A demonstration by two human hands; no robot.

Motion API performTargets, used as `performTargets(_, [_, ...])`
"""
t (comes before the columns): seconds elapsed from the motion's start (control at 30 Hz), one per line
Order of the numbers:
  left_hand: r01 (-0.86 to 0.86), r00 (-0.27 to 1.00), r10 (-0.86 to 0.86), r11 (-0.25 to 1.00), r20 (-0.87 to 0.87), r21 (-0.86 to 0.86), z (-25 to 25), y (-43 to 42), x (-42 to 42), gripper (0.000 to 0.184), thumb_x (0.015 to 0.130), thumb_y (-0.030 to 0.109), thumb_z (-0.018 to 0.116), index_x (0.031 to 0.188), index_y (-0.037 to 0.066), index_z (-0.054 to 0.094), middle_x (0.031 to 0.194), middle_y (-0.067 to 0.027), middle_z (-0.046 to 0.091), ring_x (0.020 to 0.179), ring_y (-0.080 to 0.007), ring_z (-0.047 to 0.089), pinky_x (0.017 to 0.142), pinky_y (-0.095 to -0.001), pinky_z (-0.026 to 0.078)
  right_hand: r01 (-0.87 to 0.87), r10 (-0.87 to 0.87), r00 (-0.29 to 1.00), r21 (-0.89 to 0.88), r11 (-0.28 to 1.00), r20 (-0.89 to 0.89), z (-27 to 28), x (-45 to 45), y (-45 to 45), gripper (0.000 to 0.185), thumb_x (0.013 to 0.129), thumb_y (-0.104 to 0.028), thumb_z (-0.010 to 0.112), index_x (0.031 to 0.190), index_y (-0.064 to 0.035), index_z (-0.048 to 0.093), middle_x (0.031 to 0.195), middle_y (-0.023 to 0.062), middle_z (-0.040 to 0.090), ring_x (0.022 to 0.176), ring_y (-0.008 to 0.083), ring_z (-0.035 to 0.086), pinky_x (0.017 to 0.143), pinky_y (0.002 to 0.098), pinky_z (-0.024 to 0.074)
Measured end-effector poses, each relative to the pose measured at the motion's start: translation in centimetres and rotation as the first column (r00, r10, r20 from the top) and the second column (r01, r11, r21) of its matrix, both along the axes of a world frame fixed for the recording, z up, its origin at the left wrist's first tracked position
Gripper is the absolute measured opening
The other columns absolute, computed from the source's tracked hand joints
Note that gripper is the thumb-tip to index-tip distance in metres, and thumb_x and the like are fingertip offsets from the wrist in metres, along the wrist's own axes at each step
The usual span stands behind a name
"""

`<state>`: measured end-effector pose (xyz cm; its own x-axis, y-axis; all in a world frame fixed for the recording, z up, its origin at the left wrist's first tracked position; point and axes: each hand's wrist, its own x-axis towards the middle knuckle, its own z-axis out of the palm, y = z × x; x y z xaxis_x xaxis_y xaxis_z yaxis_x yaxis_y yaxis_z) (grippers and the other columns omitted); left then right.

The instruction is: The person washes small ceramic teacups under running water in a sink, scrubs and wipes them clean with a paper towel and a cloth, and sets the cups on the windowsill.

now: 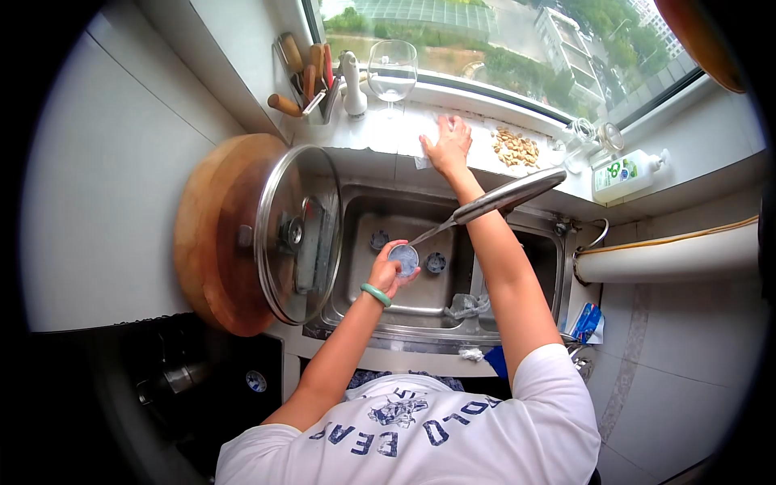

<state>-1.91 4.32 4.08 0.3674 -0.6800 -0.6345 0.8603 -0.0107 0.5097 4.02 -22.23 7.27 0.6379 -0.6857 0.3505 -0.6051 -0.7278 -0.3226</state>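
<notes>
My left hand (pixel 390 273), with a green bangle (pixel 376 294) at the wrist, grips a small round cup (pixel 403 259) over the sink. Its inside looks bluish and cloudy, and the faucet (pixel 509 196) reaches down to it. Two similar small round pieces, one at the left (pixel 379 240) and one at the right (pixel 436 263), sit on the sink floor. My right hand (pixel 451 145) stretches past the faucet to the white windowsill, fingers apart and pointing down at the surface. Under its palm edge lies a small pale scrap (pixel 423 163). Nothing shows in its grasp.
A glass lid (pixel 299 234) and a round wooden board (pixel 214 234) stand left of the sink (pixel 388 323). Along the sill are a knife holder (pixel 305 77), a wine glass (pixel 393 69), scattered shelled nuts or seeds (pixel 515 149) and a pump bottle (pixel 626 175). Clear plastic (pixel 467 305) rests by the divider.
</notes>
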Motion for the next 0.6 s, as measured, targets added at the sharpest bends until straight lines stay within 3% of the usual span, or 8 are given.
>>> performTargets(0.03, [0.016, 1.0, -0.016, 1.0, 0.007, 0.004, 0.2, 0.0, 0.0, 0.059, 0.067, -0.017, 0.033, 0.119, 0.009, 0.046, 0.112, -0.0172, 0.045, 0.096, -0.0312, 0.053, 0.075, -0.0472, 0.057, -0.087, 0.082, 0.991, 0.045, 0.995, 0.109, -0.2, -0.1, 0.2, 0.061, 0.074, -0.043, 0.067, 0.121, -0.0089, 0.052, 0.124, 0.0173, 0.042, 0.115, 0.0348, 0.036, 0.096, 0.0469, 0.0315])
performTargets(0.07, [0.02, 1.0, -0.02, 1.0, 0.006, 0.005, 0.2, 0.0, 0.0, 0.059, 0.067, -0.017, 0.033, 0.119, 0.009, 0.046, 0.112, -0.0172, 0.045, 0.096, -0.0312, 0.053, 0.075, -0.0472, 0.057, -0.145, 0.143, 0.964, -0.007, 0.989, 0.222, -0.5, -0.6, 0.6, 0.037, 0.076, -0.025, 0.067, 0.11, -0.0106, 0.061, 0.114, 0.0125, 0.052, 0.108, 0.0319, 0.044, 0.092, 0.0438, 0.0367])
performTargets(0.2, [0.01, 1.0, -0.009, 1.0, 0.017, -0.027, 1.2, -0.3, 0.2, 0.054, 0.07, -0.013, 0.034, 0.119, 0.006, 0.046, 0.107, -0.0171, 0.049, 0.094, -0.0313, 0.054, 0.076, -0.047, 0.056, -0.385, 0.356, 0.829, -0.021, 0.923, 0.431, 0.3, -3.0, 1.8, 0.016, 0.076, 0.001, 0.057, 0.086, -0.0063, 0.068, 0.091, 0.0094, 0.062, 0.09, 0.028, 0.056, 0.082, 0.0355, 0.0447])
performTargets(0.3, [-0.022, 0.995, 0.012, 0.995, -0.097, -0.096, 1.6, -0.5, 0.7, 0.044, 0.078, -0.003, 0.035, 0.119, 0.005, 0.047, 0.104, -0.0161, 0.052, 0.092, -0.0311, 0.055, 0.077, -0.0478, 0.053, -0.435, 0.392, 0.825, 0.014, 0.9, 0.408, -0.2, -5.2, 1.5, 0.015, 0.074, 0.0, 0.058, 0.084, -0.0057, 0.067, 0.09, 0.01, 0.063, 0.09, 0.0287, 0.057, 0.081, 0.0365, 0.0447])
performTargets(0.37, [-0.061, 0.978, 0.029, 0.987, -0.204, -0.152, 1.4, -0.7, 1.1, 0.037, 0.084, 0.003, 0.035, 0.119, 0.005, 0.047, 0.104, -0.0158, 0.053, 0.091, -0.0307, 0.056, 0.077, -0.0486, 0.053, -0.388, 0.34, 0.854, 0.045, 0.921, 0.393, -0.9, -7.2, 2.0, 0.014, 0.073, 0.0, 0.058, 0.083, -0.0041, 0.067, 0.088, 0.0123, 0.063, 0.088, 0.0307, 0.057, 0.079, 0.0378, 0.0453])
performTargets(0.43, [-0.063, 0.981, 0.027, 0.981, -0.19, -0.185, 0.4, -1.0, 1.3, 0.031, 0.095, 0.025, 0.034, 0.113, 0.007, 0.05, 0.101, -0.012, 0.055, 0.09, -0.0277, 0.055, 0.075, -0.0491, 0.052, -0.384, 0.237, 0.804, 0.171, 0.908, 0.546, -0.8, -10.3, 4.5, 0.011, 0.073, -0.001, 0.059, 0.082, -0.0019, 0.066, 0.084, 0.014, 0.062, 0.084, 0.0332, 0.058, 0.075, 0.0399, 0.0462])
performTargets(0.47, [-0.044, 0.99, 0.019, 0.984, -0.142, -0.174, -0.7, -1.1, 1.4, 0.038, 0.098, 0.038, 0.033, 0.111, 0.008, 0.051, 0.097, -0.01, 0.057, 0.089, -0.0266, 0.056, 0.075, -0.0484, 0.053, -0.252, 0.073, 0.852, 0.283, 0.925, 0.518, -1.7, -11.8, 5.8, 0.011, 0.074, -0.001, 0.059, 0.083, -0.0009, 0.066, 0.082, 0.0144, 0.061, 0.078, 0.0329, 0.06, 0.071, 0.0401, 0.0476])
performTargets(0.6, [-0.032, 0.975, -0.004, 0.986, -0.223, -0.161, -3.5, -1.5, 2.6, 0.024, 0.092, 0.029, 0.047, 0.102, 0.009, 0.056, 0.094, -0.0118, 0.06, 0.089, -0.0305, 0.057, 0.077, -0.0492, 0.05, -0.164, -0.165, 0.847, 0.543, 0.824, 0.506, 0.0, -19.6, 13.1, 0.011, 0.077, 0.003, 0.057, 0.083, -0.0003, 0.066, 0.084, 0.0131, 0.063, 0.076, 0.0256, 0.062, 0.068, 0.0347, 0.0484])
